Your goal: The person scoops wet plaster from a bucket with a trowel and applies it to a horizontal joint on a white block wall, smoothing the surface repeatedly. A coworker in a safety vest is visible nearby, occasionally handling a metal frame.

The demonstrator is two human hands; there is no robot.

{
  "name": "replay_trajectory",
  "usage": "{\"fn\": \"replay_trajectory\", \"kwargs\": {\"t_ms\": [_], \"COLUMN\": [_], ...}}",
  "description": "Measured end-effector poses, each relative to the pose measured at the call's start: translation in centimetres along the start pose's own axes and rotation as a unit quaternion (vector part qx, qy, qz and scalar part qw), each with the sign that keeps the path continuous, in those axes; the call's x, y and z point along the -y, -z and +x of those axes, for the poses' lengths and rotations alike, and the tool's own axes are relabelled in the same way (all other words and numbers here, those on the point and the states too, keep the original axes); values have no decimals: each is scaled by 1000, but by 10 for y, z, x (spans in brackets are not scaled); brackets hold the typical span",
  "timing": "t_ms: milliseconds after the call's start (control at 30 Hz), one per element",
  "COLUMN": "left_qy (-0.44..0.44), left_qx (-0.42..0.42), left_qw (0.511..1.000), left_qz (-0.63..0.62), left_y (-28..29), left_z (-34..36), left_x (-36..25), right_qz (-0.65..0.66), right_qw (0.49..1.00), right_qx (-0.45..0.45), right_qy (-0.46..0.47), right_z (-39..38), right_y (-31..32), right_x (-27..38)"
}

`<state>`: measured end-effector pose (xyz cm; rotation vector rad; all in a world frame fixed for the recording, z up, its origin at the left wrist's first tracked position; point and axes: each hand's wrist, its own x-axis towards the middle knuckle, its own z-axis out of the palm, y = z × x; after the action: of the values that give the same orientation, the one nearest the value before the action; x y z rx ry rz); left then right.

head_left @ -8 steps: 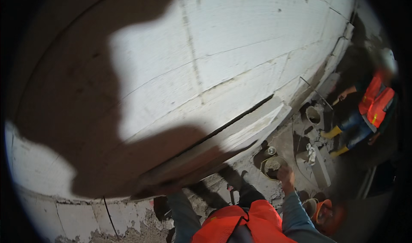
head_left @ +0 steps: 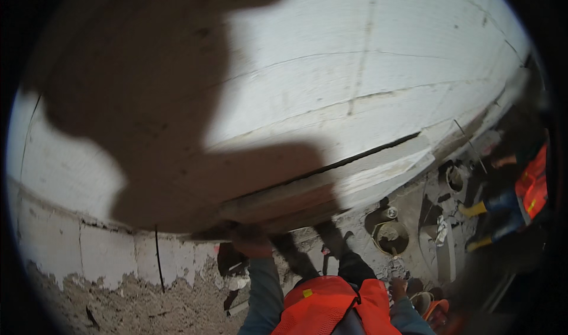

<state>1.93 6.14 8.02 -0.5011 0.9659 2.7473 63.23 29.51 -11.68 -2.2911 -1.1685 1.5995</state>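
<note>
My left hand [head_left: 252,244] is raised to the lower edge of a long ledge [head_left: 378,166] on the big white curved wall [head_left: 307,69]. It seems to touch the ledge, but shadow hides how its fingers lie. My right hand [head_left: 399,289] is low beside my orange vest [head_left: 313,305], near some rubble, its fingers too small and dim to read. Above it on the ground stands a round bucket [head_left: 402,238] with grey material inside, with a small metal can [head_left: 391,212] just behind it.
A co-worker [head_left: 532,181] in orange vest and yellow boots stands at the far right by another bucket [head_left: 454,179] and a thin rod [head_left: 470,146]. Orange containers [head_left: 438,311] lie at lower right. Rough plaster [head_left: 118,299] and a vertical bar [head_left: 158,258] are at lower left.
The view has turned, so the wall and ground appear shifted. My right hand has dropped from the bucket's rim to lower down by my vest. My left hand shows more clearly at the ledge.
</note>
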Motion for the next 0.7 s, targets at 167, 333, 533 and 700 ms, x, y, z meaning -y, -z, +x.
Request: {"fn": "replay_trajectory", "kwargs": {"t_ms": [167,333,533,700], "left_qy": [-81,-81,-81,-114], "left_qx": [-72,12,5,-20], "left_qw": [987,991,990,989], "left_qz": [116,108,116,93], "left_y": [-29,-61,-102,-100], "left_z": [-23,-25,-27,-33], "left_x": [-37,-88,-110,-106], "right_qz": [-101,-5,-31,-85], "right_qw": [987,990,958,953], "right_qx": [-3,31,107,96], "right_qy": [124,140,266,275], "right_z": [5,-21,-36,-26], "right_y": [-4,-44,-88,-92], "right_x": [18,107,171,150]}}
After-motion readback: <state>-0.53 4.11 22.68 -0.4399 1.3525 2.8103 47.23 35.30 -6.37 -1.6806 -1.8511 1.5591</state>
